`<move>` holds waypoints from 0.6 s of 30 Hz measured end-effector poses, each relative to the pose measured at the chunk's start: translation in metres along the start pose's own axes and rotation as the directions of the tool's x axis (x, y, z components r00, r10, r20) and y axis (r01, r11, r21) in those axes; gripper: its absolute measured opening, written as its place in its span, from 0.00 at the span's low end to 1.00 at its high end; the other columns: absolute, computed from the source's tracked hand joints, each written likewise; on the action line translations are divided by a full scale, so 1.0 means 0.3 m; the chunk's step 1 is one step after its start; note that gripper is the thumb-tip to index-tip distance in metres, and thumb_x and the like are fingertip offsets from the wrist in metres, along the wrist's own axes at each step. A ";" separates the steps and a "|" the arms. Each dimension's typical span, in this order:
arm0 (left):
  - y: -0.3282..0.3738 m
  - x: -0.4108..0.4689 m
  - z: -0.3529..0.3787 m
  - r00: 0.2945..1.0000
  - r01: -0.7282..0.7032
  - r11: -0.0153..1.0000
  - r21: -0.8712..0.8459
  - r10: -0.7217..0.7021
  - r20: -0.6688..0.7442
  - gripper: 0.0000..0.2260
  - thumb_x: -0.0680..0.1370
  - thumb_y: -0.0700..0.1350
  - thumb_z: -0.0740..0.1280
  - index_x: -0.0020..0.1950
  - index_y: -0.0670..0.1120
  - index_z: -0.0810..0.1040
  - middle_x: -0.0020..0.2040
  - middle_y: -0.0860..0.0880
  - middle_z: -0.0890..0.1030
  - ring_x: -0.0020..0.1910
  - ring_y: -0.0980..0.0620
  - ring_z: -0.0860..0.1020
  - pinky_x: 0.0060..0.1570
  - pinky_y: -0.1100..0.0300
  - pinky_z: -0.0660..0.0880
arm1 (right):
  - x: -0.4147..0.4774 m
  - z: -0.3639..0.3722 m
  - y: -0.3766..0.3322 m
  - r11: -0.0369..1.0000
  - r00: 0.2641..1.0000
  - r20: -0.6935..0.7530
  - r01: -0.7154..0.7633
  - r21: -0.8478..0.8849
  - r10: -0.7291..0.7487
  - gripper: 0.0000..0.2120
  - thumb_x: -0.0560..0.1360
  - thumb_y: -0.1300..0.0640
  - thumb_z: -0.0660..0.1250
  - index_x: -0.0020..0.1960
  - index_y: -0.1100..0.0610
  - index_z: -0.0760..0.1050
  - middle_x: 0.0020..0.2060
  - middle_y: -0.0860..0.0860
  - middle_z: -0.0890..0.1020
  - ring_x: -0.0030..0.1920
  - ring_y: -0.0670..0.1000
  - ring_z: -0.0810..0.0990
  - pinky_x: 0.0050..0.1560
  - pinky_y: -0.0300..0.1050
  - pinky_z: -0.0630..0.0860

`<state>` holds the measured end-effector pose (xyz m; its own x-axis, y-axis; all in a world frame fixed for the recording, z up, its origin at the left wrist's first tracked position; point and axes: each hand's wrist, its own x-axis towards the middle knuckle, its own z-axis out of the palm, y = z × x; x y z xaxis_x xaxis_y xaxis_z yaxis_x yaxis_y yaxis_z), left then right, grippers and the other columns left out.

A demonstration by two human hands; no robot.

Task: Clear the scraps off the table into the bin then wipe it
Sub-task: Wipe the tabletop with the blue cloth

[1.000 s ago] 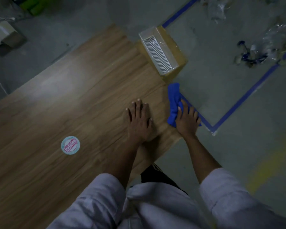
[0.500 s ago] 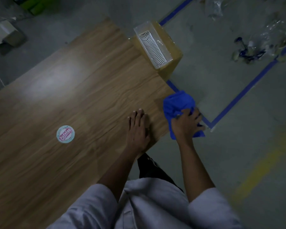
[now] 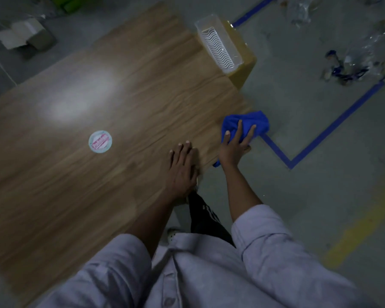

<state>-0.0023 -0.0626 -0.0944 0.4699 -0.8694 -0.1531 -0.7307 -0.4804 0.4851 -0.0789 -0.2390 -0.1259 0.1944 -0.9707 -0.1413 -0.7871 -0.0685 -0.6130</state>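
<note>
the left hand [image 3: 182,167] is lying flat on the wooden table [image 3: 120,185] close to its near edge, with fingers straight and pressed together, holding nothing. the right hand [image 3: 232,150] is pressing a bunched blue cloth [image 3: 257,121] on the table's right corner, with fingers spread over it. part of the cloth is reaching past the edge. a round sticker [image 3: 100,142] is lying on the table, left of both hands. a clear container [image 3: 218,47] is standing on a yellow box [image 3: 243,70] at the far corner.

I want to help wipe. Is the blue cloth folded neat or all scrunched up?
Scrunched. The blue cloth bunches in lumpy folds under the right hand.
</note>
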 end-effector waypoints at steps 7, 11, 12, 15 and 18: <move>-0.084 -0.317 0.011 0.975 0.167 0.986 0.021 -0.162 -0.155 0.26 0.81 0.49 0.61 0.79 0.47 0.65 0.82 0.45 0.61 0.82 0.45 0.57 0.78 0.44 0.53 | -0.411 0.104 -0.033 0.983 0.974 0.135 0.182 -0.004 -0.180 0.26 0.85 0.44 0.52 0.80 0.52 0.64 0.81 0.62 0.54 0.78 0.64 0.60 0.67 0.66 0.64; -0.077 -0.472 -0.013 0.965 0.240 0.971 -0.006 -0.239 -0.112 0.29 0.80 0.51 0.51 0.81 0.42 0.61 0.83 0.43 0.58 0.83 0.44 0.53 0.80 0.44 0.49 | -0.452 -0.014 -0.062 0.944 0.912 0.269 0.328 -0.021 -0.311 0.23 0.85 0.52 0.57 0.79 0.50 0.66 0.80 0.57 0.60 0.77 0.63 0.61 0.72 0.61 0.63; -0.076 -0.503 -0.022 0.952 0.279 0.960 -0.031 -0.281 -0.121 0.31 0.79 0.51 0.49 0.81 0.41 0.61 0.83 0.43 0.58 0.82 0.43 0.53 0.80 0.45 0.47 | -0.448 -0.058 -0.062 0.923 0.902 0.226 0.384 -0.024 -0.369 0.22 0.84 0.55 0.57 0.77 0.50 0.69 0.78 0.56 0.66 0.74 0.63 0.66 0.69 0.59 0.66; -0.108 -0.585 -0.035 0.894 0.393 0.915 -0.086 -0.402 -0.197 0.32 0.76 0.48 0.49 0.79 0.38 0.62 0.81 0.40 0.61 0.81 0.41 0.56 0.80 0.42 0.49 | -0.429 -0.097 -0.039 0.895 0.894 0.085 0.444 -0.036 -0.440 0.21 0.83 0.55 0.59 0.76 0.48 0.71 0.77 0.56 0.68 0.75 0.59 0.66 0.66 0.54 0.66; -0.164 -0.670 -0.021 0.851 0.463 0.882 -0.088 -0.470 -0.235 0.32 0.74 0.43 0.52 0.79 0.38 0.63 0.80 0.39 0.62 0.81 0.40 0.58 0.78 0.39 0.54 | -0.480 0.032 -0.035 0.951 0.935 0.180 0.310 0.007 -0.306 0.21 0.85 0.50 0.58 0.77 0.49 0.69 0.81 0.60 0.56 0.81 0.61 0.56 0.72 0.61 0.62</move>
<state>-0.0578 0.1364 -0.0821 0.8596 -0.4868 -0.1554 -0.3837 -0.8157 0.4330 -0.0930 -0.0964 -0.1064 0.5283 -0.8448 -0.0847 -0.6838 -0.3642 -0.6323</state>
